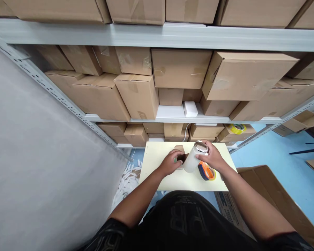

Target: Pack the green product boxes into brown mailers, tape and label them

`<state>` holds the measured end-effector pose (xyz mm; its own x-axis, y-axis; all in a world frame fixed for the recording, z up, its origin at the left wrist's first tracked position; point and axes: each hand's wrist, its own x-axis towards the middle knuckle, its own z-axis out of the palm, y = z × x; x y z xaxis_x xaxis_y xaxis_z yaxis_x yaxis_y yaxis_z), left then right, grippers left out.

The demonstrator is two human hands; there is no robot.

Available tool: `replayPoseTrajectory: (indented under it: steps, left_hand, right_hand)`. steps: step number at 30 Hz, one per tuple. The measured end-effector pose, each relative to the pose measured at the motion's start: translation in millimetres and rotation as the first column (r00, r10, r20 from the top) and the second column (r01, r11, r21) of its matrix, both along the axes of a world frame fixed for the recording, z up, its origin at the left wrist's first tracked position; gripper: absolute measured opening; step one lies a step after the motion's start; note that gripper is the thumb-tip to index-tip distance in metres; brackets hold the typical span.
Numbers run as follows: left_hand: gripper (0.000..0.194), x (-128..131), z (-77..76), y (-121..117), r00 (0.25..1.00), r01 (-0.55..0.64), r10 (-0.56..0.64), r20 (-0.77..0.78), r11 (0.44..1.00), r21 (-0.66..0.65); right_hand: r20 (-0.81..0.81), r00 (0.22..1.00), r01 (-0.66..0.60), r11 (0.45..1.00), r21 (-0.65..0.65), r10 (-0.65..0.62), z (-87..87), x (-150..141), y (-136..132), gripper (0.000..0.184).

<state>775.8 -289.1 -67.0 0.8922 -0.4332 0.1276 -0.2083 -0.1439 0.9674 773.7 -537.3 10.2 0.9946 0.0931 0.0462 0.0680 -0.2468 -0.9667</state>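
Note:
My right hand (211, 156) is closed around the top of a white, frosted-looking bottle (191, 161) with a shiny silver lid, which tilts over the table. To its left, my left hand (170, 162) grips a small open cardboard box (179, 148) whose dark inside faces the bottle. The base of the bottle is close to the box opening; whether they touch I cannot tell. A bit of green shows by my left fingers, too small to name. Just right of the bottle, an orange and dark blue tape dispenser (206, 170) lies on the pale yellow table (153, 167).
Metal shelves (157, 35) full of cardboard boxes (183, 68) stand behind the table. A yellow tape roll (237, 128) and a small white box (190, 109) rest there. White scraps (125, 184) cover the floor at left. A large open carton (274, 195) stands at right.

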Motion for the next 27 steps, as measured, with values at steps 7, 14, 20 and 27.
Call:
replayPoseTrajectory:
  steps: [7,14,20,27]
  left_hand:
    - [0.054,21,-63.0,9,0.993,-0.117,0.113,0.032,0.936,0.332]
    - [0.057,20,-89.8,7,0.989,-0.121,0.14,-0.051,0.953,0.277]
    - [0.063,16,-86.4,5,0.96,-0.174,0.22,-0.17,0.953,0.248]
    - [0.065,11,-87.7,-1,0.949,-0.188,0.241,-0.202,0.95,0.249]
  right_hand:
    - [0.063,0.993,0.104,0.994,-0.022,-0.103,-15.1,20,1,0.057]
    - [0.034,0.998,0.066,0.985,-0.157,-0.061,-48.5,41,19,0.062]
    - [0.035,0.999,-0.02,0.882,-0.471,0.042,-79.6,38,25,0.057]
    - [-0.044,0.952,-0.219,0.572,-0.791,0.304,-117.4,30,25,0.054]
